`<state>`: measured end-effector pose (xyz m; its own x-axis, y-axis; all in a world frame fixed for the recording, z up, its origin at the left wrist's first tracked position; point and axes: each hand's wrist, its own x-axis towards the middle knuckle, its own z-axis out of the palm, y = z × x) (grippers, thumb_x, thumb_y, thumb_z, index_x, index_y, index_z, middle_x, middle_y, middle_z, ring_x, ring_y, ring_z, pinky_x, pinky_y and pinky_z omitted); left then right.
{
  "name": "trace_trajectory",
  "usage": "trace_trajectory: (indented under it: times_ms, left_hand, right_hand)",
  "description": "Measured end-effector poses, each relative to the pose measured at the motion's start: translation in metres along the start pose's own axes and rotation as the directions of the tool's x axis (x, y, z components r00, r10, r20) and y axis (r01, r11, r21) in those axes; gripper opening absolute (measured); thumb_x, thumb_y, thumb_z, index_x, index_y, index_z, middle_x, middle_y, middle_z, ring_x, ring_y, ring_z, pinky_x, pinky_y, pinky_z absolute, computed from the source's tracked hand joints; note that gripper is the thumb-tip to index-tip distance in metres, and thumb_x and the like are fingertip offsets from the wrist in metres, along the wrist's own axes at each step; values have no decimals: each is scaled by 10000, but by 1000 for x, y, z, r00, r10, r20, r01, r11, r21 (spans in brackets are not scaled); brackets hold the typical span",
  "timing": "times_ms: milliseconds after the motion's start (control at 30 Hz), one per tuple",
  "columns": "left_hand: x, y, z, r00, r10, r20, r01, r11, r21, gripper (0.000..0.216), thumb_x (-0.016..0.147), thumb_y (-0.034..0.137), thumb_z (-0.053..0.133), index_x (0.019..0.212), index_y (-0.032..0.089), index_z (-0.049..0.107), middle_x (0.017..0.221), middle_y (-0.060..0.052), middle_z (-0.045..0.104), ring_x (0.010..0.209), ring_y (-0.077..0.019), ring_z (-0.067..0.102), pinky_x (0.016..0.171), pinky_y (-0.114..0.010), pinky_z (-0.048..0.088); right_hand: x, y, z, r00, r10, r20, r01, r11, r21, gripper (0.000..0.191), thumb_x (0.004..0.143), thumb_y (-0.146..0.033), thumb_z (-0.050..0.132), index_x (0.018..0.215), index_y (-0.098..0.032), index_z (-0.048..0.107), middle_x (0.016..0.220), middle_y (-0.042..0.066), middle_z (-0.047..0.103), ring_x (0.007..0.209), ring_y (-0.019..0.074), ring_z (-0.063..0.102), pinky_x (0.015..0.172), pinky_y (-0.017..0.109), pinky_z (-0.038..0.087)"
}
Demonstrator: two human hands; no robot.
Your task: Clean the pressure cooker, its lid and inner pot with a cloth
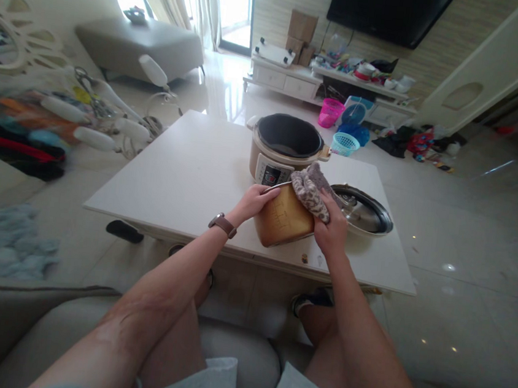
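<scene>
A golden-brown inner pot (284, 217) with printed level marks is tilted on its side above the front of the white table (182, 173). My left hand (256, 205) grips its rim, a watch on that wrist. Bunched in my right hand (332, 228) is a grey patterned cloth (311, 190), pressed against the pot's rim on the right. The pot's inside faces away from me. Just behind stands the electric pressure cooker (263, 154), its lid off and dark cavity showing. To the right, the cooker lid (365, 212) lies on the table.
A small brown object (304, 259) lies near the table's front edge. Beyond the table are a pink basket (331, 113), a light blue basket (345, 144) and a cluttered TV cabinet (284, 80). White padded arms of a stand (102, 140) reach close to the table's left side.
</scene>
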<state>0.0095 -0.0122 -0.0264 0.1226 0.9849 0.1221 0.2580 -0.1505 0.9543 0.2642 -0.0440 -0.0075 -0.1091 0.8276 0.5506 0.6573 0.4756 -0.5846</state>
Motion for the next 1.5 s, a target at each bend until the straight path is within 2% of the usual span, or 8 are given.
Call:
trace_trajectory:
  times_ms: [200,367,567,767,933,1200,1367,1500]
  left_hand:
    - [-3,-3,0,997,-76,15,76,997,-20,698,820,830,585,551,210,413,589,27,341,613,-117,289,577,-300,218]
    - [2,4,0,998,-47,-43,48,998,42,692,837,808,598,544,205,426,582,23,336,603,-119,305,565,-305,212]
    - [4,19,5,992,12,-125,13,981,194,578,898,667,618,580,185,578,596,7,482,654,-145,440,597,-290,282]
    - [4,24,6,992,30,-122,0,970,242,499,923,554,584,609,168,626,625,7,517,683,-150,478,634,-283,306]
    - [0,17,-3,995,85,-50,-78,987,138,561,908,657,589,608,193,496,623,22,441,652,-133,398,606,-285,276]
    - [-5,2,-15,998,-48,27,48,999,-8,638,826,739,639,556,205,419,576,36,333,581,-105,299,556,-290,196]
    - [-3,11,-12,1000,-4,-29,6,998,55,591,843,683,654,567,191,479,589,29,395,604,-114,353,569,-281,243]
    - [0,17,-3,994,20,-104,-1,984,177,422,878,510,643,619,178,606,635,4,539,661,-147,471,607,-279,299]
  right_hand:
    - [1,59,15,847,520,-110,-469,829,305,408,818,-478,652,1053,-178,798,1007,101,820,1013,319,723,1025,528,553]
    - [-1,72,27,748,659,-75,-575,701,421,369,723,-479,689,905,-172,784,856,77,793,897,306,703,966,545,568]
    - [-4,6,9,991,134,-22,-130,984,126,450,889,-361,610,1295,-232,756,1391,104,742,1315,340,670,1168,540,487]
    - [-3,-18,-3,976,-164,145,177,981,-83,565,889,-257,560,1443,-279,671,1577,51,619,1526,323,511,1261,531,410]
    - [0,15,9,987,156,-24,-152,980,126,450,897,-362,610,1306,-224,736,1354,102,758,1267,323,688,1148,504,502]
    - [-4,78,36,707,707,12,-651,644,403,356,706,-485,695,872,-178,766,841,68,782,863,291,687,914,500,567]
    - [-5,49,32,844,528,-92,-474,815,333,378,815,-480,654,994,-177,790,991,107,821,980,327,725,975,513,557]
    - [-6,-2,14,1000,28,-13,-27,999,33,461,889,-318,594,1316,-227,742,1377,108,752,1317,351,669,1117,521,503]
